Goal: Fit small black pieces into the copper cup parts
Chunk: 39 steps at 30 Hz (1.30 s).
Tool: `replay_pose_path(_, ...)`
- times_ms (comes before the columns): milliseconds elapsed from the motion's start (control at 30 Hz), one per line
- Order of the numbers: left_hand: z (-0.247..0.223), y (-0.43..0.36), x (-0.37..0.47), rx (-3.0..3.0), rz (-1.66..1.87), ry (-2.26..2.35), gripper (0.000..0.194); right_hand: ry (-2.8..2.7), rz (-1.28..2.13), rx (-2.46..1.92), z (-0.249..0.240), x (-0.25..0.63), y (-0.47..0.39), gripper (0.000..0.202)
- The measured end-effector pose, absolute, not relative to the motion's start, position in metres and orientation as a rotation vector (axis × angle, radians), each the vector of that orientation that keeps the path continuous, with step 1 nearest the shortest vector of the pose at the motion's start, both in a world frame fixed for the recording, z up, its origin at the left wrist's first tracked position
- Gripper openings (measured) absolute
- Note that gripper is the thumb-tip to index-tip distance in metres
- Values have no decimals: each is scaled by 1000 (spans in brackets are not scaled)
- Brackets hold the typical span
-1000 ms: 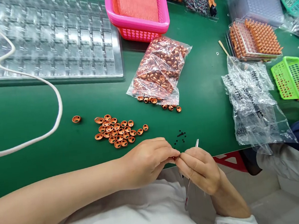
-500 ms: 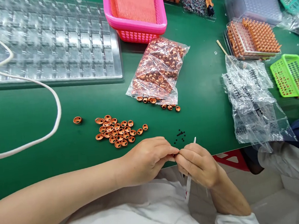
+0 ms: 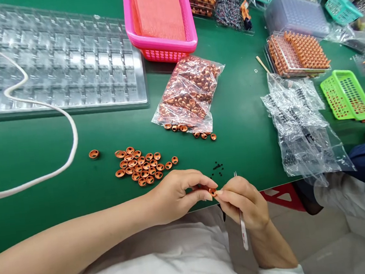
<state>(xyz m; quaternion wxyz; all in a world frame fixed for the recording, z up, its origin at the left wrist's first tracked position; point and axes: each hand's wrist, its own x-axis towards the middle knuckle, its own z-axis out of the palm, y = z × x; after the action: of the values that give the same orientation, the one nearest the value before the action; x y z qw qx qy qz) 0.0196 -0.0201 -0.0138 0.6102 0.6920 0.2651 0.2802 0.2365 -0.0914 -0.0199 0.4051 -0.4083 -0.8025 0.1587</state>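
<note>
Right hand (image 3: 244, 202) and left hand (image 3: 178, 195) meet at the near edge of the bench (image 3: 245, 118): the right closed round tweezers (image 3: 243, 231), fingertips against a cup (image 3: 213, 192); the left pinching that cup. Work appears partway — a bag (image 3: 189, 93) of cups, a cluster (image 3: 144, 174) and black bits (image 3: 218, 166) lie out; which cups are done cannot be told. Half a second earlier the fingers mostly hid the cup — now it shows.

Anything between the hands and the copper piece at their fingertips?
Nothing visible: the left hand and right hand meet at the copper piece. The tweezers, in the right hand, sit to one side.
</note>
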Motion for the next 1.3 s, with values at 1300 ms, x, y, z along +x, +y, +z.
replay_pose_path(1300, -7, -17, 15, 2106, 560, 717, 17, -2176, 314, -1036, -24, 237, -85, 18)
